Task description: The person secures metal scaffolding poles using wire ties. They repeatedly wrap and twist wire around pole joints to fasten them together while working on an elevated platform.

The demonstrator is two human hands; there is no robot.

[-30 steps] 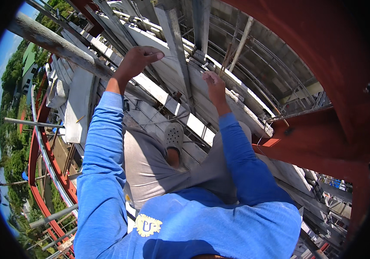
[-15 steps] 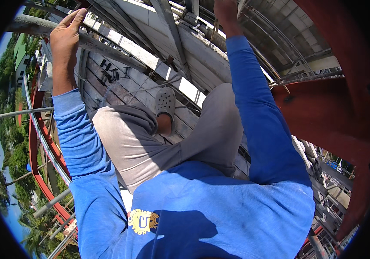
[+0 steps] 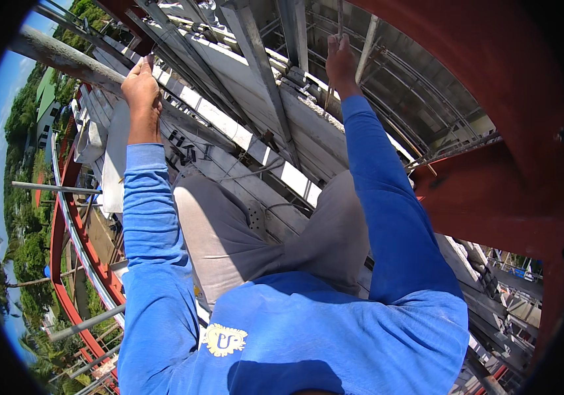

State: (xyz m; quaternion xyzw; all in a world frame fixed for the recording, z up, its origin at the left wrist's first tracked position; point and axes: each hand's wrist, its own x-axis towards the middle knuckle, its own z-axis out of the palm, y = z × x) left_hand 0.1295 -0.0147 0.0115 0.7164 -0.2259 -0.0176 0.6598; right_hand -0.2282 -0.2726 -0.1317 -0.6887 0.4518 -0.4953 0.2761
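Observation:
My left hand [image 3: 142, 92] is raised at the upper left, thumb and fingers pinched together. What sits between them, if anything, is too small to make out. Just behind this hand runs a thick grey pipe [image 3: 74, 62], sloping down to the right. Higher and farther right, my right hand [image 3: 341, 66] is closed, with a thin metal rod [image 3: 340, 16] running up from its fingers. A white-edged long beam [image 3: 229, 128] lies between the two hands. Dark steel brackets [image 3: 186, 150] rest on the planks beyond my left knee.
Grey steel posts [image 3: 252, 56] slant across the upper middle. A big red steel beam [image 3: 486, 191] fills the right side. On the left, a curved red rail [image 3: 64, 257] and scaffold pipes [image 3: 87, 322] stand above trees. A cable [image 3: 255, 172] crosses the planks near my knees.
My view has shifted. Both hands appear lower in the picture, the left one also farther right. My right hand, cut off at the top before, now shows whole. My knee covers more of the shoe.

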